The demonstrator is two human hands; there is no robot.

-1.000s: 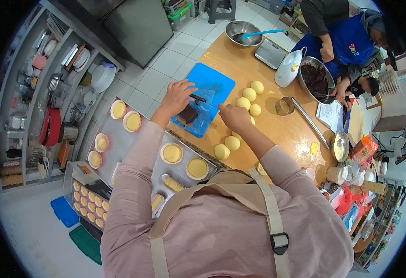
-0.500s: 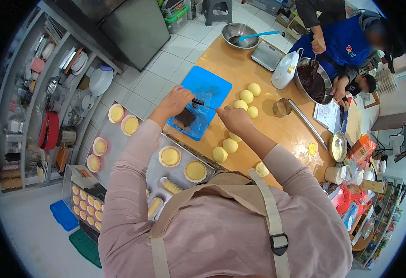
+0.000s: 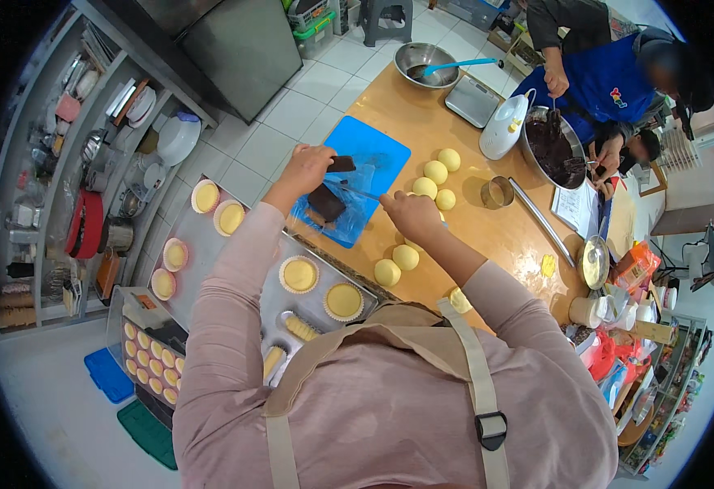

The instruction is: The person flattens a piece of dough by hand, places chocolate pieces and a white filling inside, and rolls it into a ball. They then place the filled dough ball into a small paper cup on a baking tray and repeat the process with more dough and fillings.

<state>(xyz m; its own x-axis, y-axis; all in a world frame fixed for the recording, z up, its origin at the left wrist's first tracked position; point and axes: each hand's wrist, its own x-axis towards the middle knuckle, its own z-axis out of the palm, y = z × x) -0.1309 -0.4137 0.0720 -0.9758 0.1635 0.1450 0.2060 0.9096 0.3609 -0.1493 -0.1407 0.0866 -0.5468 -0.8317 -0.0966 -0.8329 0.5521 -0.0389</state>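
- Here's the room: pale tiled floor [image 3: 292,114] across the upper left, a dark fridge [image 3: 251,69] on it, crowded grey shelves [image 3: 45,281] down the left edge.
- Centre to right stretches a wooden tabletop [image 3: 455,253], dotted with pale yellow balls [image 3: 435,172], a metal ring [image 3: 498,198] and a long metal rod [image 3: 542,220] slanting down to the right.
- Upper right of the frame, a co-worker in a blue apron [image 3: 606,85] is at a big bowl of dark mixture [image 3: 547,145]; a white mixer [image 3: 500,132] and a flat scale [image 3: 469,102] sit nearby.
- Lower left, metal trays [image 3: 196,240] carry pale tart shells [image 3: 299,275].
- And the action, just above the middle: a blue board [image 3: 388,155] on the tabletop's left edge, and on it the dark block [image 3: 326,202], its long axis sloping from upper left to lower right.
- The hands are apart! The left hand [image 3: 308,169] has its fingers on a dark piece [image 3: 341,164] lying nearly level across the frame.
- The right hand [image 3: 410,213] is closed around the near end of a thin blade [image 3: 361,192], which points left and slightly upward, over the board beside the block.
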